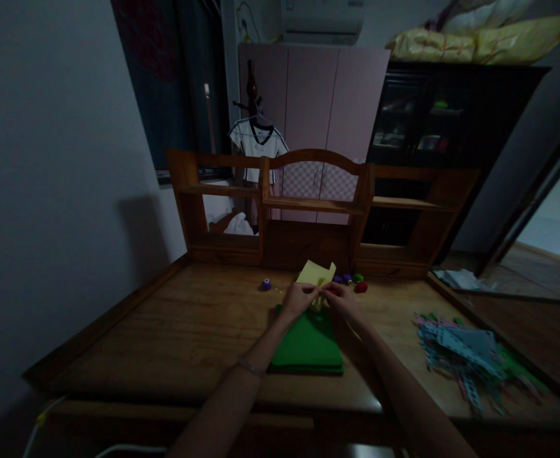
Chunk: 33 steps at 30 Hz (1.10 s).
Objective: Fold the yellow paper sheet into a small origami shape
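- Both hands meet at the far middle of the tabletop [165,331]: the left hand [299,298] and the right hand [341,299] each have their fingers pinched together on the lower edge of one yellow sheet [316,273], which stands up tilted between them, just beyond the green stack.
- As a judgement, the work on the yellow sheet looks early: it appears whole apart from a notch or fold at its top edge; in this dim light I cannot tell which.
- One green stack of sheets [308,343] lies flat under the wrists and looks untouched; how many sheets are in it cannot be counted.
- One purple punch-like piece [266,284] sits alone to the left of the hands.
- A small cluster [351,280] just behind the right hand holds what look like four pieces: two purple, one green, one red.
- One loose heap of cut, perforated strips [470,356] lies well apart on the right; by the look of it, much cutting is already done, though the strips are too many to count.
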Each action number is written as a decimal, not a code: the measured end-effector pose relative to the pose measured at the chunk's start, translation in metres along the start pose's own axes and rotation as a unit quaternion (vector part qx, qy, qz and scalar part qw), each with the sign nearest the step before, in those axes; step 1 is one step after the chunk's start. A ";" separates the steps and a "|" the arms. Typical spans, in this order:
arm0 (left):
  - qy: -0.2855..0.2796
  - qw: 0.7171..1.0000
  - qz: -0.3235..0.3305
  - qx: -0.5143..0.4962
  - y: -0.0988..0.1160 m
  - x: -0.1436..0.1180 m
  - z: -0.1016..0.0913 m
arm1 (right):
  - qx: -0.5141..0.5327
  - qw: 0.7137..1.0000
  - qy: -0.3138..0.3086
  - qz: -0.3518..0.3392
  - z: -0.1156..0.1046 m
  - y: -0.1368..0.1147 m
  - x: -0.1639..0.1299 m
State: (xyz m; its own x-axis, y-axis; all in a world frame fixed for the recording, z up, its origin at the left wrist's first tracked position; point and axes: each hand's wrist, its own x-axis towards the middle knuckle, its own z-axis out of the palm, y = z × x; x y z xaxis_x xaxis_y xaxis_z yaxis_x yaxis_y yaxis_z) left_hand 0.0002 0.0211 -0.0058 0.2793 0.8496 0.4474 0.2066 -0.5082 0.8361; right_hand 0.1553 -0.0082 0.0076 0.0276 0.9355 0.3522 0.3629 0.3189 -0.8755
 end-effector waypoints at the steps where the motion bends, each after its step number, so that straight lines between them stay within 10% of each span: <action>1: 0.002 1.000 0.001 0.006 -0.001 0.000 0.000 | -0.002 1.000 0.000 -0.003 0.000 0.000 0.000; 33: 0.019 0.999 -0.008 -0.047 0.000 0.003 -0.001 | -0.004 1.000 0.022 -0.017 0.002 0.005 -0.002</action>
State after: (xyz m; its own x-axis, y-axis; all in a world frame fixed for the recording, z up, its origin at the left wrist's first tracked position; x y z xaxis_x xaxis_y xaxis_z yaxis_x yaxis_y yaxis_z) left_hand -0.0001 0.0243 -0.0038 0.2400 0.8632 0.4441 0.1208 -0.4805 0.8686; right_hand 0.1556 -0.0079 0.0020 0.0566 0.9164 0.3961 0.3722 0.3488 -0.8601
